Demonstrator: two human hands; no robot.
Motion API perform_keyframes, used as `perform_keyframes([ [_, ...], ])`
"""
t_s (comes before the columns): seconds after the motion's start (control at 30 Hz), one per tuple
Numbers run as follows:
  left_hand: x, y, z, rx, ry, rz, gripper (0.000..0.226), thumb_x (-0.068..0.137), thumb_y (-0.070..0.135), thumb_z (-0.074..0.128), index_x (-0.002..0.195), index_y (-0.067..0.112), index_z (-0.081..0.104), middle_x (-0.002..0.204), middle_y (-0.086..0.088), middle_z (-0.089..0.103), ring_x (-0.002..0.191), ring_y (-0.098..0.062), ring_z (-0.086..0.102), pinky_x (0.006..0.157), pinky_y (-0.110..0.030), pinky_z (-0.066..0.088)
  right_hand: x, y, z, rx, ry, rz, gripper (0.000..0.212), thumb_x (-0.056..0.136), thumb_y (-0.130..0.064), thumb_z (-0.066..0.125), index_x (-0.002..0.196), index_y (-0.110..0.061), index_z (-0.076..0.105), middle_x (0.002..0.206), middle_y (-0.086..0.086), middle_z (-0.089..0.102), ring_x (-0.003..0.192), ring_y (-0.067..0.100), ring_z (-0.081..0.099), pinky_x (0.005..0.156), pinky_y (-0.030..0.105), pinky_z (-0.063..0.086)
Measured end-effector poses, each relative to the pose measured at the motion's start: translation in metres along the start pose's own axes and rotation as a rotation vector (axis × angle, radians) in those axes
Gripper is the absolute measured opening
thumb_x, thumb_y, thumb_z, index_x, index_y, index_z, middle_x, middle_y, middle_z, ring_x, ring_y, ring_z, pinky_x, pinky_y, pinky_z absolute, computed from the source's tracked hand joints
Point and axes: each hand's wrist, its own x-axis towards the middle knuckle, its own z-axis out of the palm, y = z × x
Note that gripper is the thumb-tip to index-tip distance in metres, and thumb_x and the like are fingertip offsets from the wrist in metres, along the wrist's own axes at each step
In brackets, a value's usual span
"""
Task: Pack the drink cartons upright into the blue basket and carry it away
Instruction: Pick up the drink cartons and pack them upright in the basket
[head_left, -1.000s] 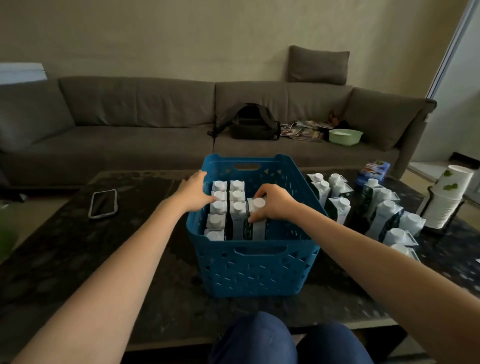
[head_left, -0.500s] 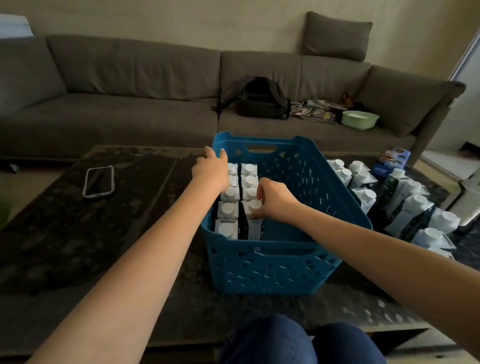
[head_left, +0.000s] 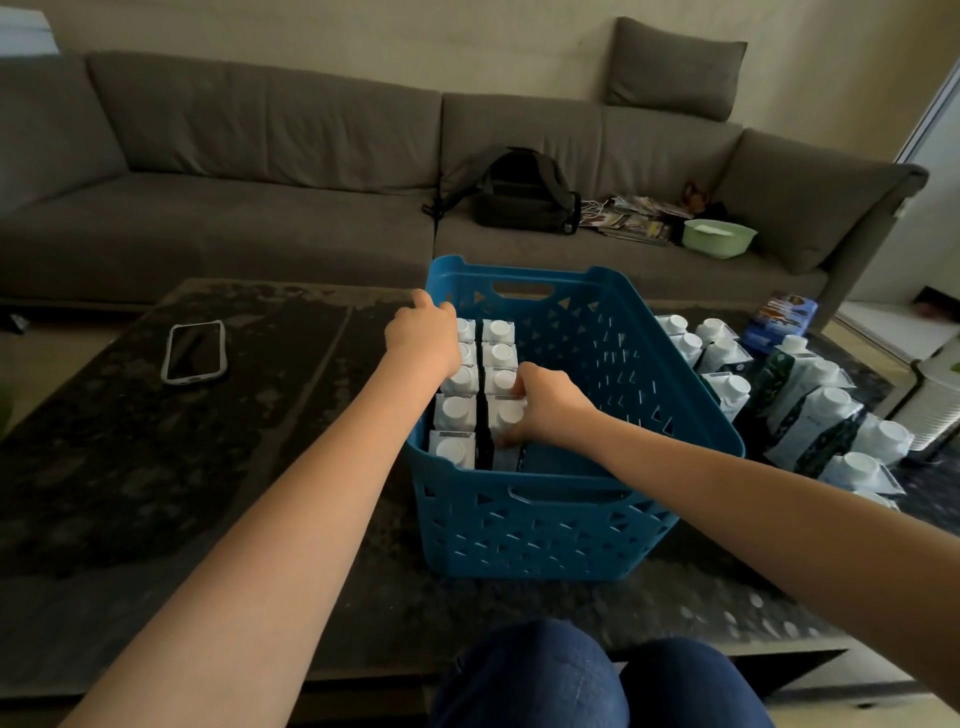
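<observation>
In the blue basket (head_left: 566, 525): two carton rows, upright.
Right hand (head_left: 545, 405): clamped on the nearest second-row carton (head_left: 506, 415).
Left hand (head_left: 423, 338): gripped the rim.
Risk: crooked seating could tip neighbours.
Table: more cartons (head_left: 810, 410) waited.

There is one view only, from the person's head. It looks forward and down, close above the blue basket (head_left: 571, 519) on the tabletop (head_left: 208, 467), toward the sofa (head_left: 260, 156).
</observation>
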Motion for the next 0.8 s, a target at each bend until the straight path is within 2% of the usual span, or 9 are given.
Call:
perform_keyframes([
  [0.13, -0.0002, -0.0001, -0.0002, 0.006, 0.006, 0.006, 0.055, 0.090, 0.014, 0.054, 0.140, 0.009, 0.034, 0.142, -0.020, 0.028, 0.109, -0.033, 0.052, 0.069, -0.032, 0.042, 0.0018, -0.0004, 0.0009, 0.003, -0.023, 0.012, 0.059, 0.071, -0.030, 0.081, 0.112, -0.006, 0.045, 0.103, 0.009, 0.052, 0.085, 0.023, 0.050, 0.066, 0.033, 0.044],
  [0.23, -0.0001, -0.0003, -0.0003, 0.008, 0.008, 0.005, 0.054, 0.090, 0.015, 0.055, 0.140, 0.009, 0.034, 0.141, -0.020, 0.029, 0.108, -0.032, 0.053, 0.069, -0.032, 0.042, 0.0024, -0.0002, -0.0001, 0.055, -0.019, 0.018, 0.059, 0.068, -0.032, 0.084, 0.106, -0.009, 0.045, 0.101, 0.005, 0.050, 0.086, 0.021, 0.050, 0.066, 0.031, 0.043],
  [0.33, 0.0000, -0.0005, -0.0004, 0.009, 0.010, 0.009, 0.054, 0.090, 0.016, 0.055, 0.140, 0.009, 0.035, 0.140, -0.019, 0.030, 0.107, -0.032, 0.053, 0.068, -0.031, 0.042, 0.0031, -0.0008, 0.0001, 0.049, -0.034, 0.030, 0.064, 0.068, -0.034, 0.084, 0.112, -0.008, 0.045, 0.106, 0.007, 0.051, 0.090, 0.021, 0.050, 0.069, 0.032, 0.045],
  [0.47, -0.0007, -0.0007, -0.0002, 0.005, 0.017, 0.009, 0.052, 0.090, 0.015, 0.055, 0.138, 0.009, 0.036, 0.138, -0.019, 0.032, 0.106, -0.031, 0.053, 0.068, -0.031, 0.042, 0.0027, -0.0009, -0.0010, 0.075, -0.029, 0.056, 0.059, 0.067, -0.035, 0.085, 0.103, -0.012, 0.044, 0.100, 0.003, 0.048, 0.085, 0.018, 0.047, 0.054, 0.025, 0.038],
  [0.57, -0.0010, -0.0007, -0.0004, 0.005, 0.018, 0.009, 0.052, 0.090, 0.016, 0.056, 0.138, 0.009, 0.037, 0.137, -0.018, 0.032, 0.106, -0.031, 0.053, 0.067, -0.031, 0.042, 0.0027, -0.0018, -0.0008, 0.053, -0.039, 0.077, 0.070, 0.068, -0.034, 0.084, 0.117, -0.006, 0.043, 0.101, 0.005, 0.047, 0.086, 0.020, 0.048, 0.057, 0.027, 0.039],
  [0.7, -0.0013, -0.0009, -0.0005, 0.008, 0.026, 0.009, 0.052, 0.090, 0.017, 0.057, 0.138, 0.009, 0.037, 0.137, -0.018, 0.033, 0.107, -0.031, 0.053, 0.068, -0.031, 0.041, 0.0035, -0.0029, -0.0001, 0.041, -0.078, 0.124, 0.093, 0.070, -0.031, 0.084, 0.133, 0.002, 0.024, 0.107, 0.015, 0.051, 0.088, 0.023, 0.049, 0.048, 0.024, 0.035],
  [0.73, -0.0015, -0.0009, -0.0005, 0.007, 0.025, 0.009, 0.052, 0.090, 0.017, 0.056, 0.138, 0.009, 0.037, 0.137, -0.019, 0.033, 0.107, -0.031, 0.053, 0.068, -0.031, 0.041, 0.0032, -0.0047, -0.0004, 0.019, -0.106, 0.140, 0.097, 0.070, -0.031, 0.084, 0.135, 0.003, 0.020, 0.114, 0.018, 0.053, 0.089, 0.023, 0.050, 0.049, 0.024, 0.037],
  [0.8, -0.0018, -0.0008, -0.0009, -0.005, 0.020, 0.012, 0.052, 0.090, 0.017, 0.056, 0.138, 0.009, 0.037, 0.137, -0.019, 0.033, 0.109, -0.032, 0.052, 0.070, -0.032, 0.042, 0.0010, -0.0067, -0.0014, -0.065, -0.155, 0.148, 0.101, 0.073, -0.030, 0.082, 0.139, 0.004, 0.014, 0.125, 0.021, 0.053, 0.096, 0.026, 0.054, 0.063, 0.029, 0.045],
])
